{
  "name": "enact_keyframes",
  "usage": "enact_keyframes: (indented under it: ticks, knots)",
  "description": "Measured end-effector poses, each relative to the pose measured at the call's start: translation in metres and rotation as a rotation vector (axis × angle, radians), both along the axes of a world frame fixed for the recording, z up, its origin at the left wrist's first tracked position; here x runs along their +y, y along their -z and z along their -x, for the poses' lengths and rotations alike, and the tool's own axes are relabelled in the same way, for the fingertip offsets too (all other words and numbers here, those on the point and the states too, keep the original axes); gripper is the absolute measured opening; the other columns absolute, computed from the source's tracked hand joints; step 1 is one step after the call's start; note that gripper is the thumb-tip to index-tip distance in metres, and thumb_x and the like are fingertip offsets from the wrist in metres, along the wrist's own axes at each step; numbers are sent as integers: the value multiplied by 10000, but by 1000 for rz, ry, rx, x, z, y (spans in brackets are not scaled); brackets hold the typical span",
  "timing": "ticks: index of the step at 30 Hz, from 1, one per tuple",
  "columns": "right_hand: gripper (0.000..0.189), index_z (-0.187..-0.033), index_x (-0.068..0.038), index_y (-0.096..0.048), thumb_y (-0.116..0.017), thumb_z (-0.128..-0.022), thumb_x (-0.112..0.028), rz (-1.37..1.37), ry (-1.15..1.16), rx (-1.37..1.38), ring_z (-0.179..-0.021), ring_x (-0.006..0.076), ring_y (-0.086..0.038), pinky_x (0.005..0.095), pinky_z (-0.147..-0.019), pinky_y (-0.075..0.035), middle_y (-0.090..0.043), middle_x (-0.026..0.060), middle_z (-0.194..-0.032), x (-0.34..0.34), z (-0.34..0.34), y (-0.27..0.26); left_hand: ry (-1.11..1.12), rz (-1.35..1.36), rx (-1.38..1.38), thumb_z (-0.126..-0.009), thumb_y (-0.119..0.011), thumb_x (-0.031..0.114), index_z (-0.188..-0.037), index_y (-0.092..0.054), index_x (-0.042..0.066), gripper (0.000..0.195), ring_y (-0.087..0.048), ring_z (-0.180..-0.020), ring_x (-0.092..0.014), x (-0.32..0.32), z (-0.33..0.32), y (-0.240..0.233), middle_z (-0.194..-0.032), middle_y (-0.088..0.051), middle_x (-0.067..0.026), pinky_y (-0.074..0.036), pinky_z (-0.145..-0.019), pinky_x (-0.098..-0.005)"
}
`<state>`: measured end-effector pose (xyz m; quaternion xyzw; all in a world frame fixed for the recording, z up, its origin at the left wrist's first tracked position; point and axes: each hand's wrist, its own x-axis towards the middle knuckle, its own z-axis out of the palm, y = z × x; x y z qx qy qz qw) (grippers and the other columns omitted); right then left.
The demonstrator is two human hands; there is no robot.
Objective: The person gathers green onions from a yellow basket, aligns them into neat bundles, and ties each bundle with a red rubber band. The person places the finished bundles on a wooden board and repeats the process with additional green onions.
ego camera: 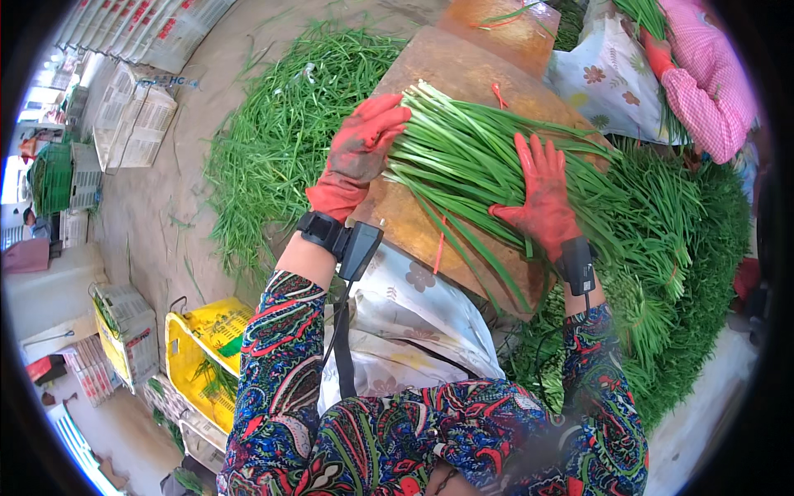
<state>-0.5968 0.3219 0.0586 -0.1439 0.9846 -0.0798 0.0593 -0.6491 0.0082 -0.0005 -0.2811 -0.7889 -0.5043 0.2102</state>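
A loose bundle of long green garlic chives [471,155] with pale stem ends lies across a brown, wet-looking board [403,214] in front of me. My left hand [366,146], in a soiled red rubber glove, rests against the pale stem ends with its fingers extended. My right hand [543,195], gloved likewise, lies flat on the leaves with its fingers spread. A red tie strip [439,245] shows at the board's near side below the bundle. Another red bit [499,96] shows on the far side; whether they join under the chives is hidden.
Loose chive leaves [298,130] heap on the floor at left. Tied chive bunches [670,266] are piled at right. A yellow plastic crate [180,347] stands lower left, near a white crate [133,118]. A co-worker's pink checked sleeve [713,105] is at upper right, beside a second board [496,34].
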Motion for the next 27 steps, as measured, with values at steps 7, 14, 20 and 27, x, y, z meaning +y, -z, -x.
enact_keyframes:
  ticks: [7,14,20,27]
  knots:
    - [1228,-1539,-134,-184,-865,-570,-461,48,-14,17,-1439,429,-186,532,-1187,-90,-246,229,-1548,6,2,12,-680,-44,-601,-847,-685,174,-1037,-702,67,219,-672,-922,-322,-136,-15,-4,-931,-717,-123,-514,-853,-398]
    - [1147,-1526,-110,-229,-868,-599,-328,32,-220,-9,-1438,409,-201,484,-1184,-173,-273,246,-1528,5,14,-31,-1129,622,-353,-825,-741,355,-1433,-379,21,783,-541,-1203,-378,-252,-196,22,-1263,-570,-241,-464,-962,-402]
    - [789,-1489,-53,-316,-704,-828,-242,315,-533,73,-1305,326,-426,419,-1098,-330,-402,203,-1458,-9,36,-109,-1374,-273,-893,-865,-723,283,-1433,-392,21,708,-462,-1299,-254,-228,-432,-11,-1410,-474,-165,-382,-1057,-331]
    - [696,-1523,-81,-229,-579,-953,-275,647,-568,-947,-640,146,-648,254,-580,-534,-473,211,-1386,-181,-14,-133,-1559,-1048,-886,-900,-674,206,-1332,-516,27,493,-565,-1097,-148,-100,-678,17,-1236,-598,-53,-446,-933,-271]
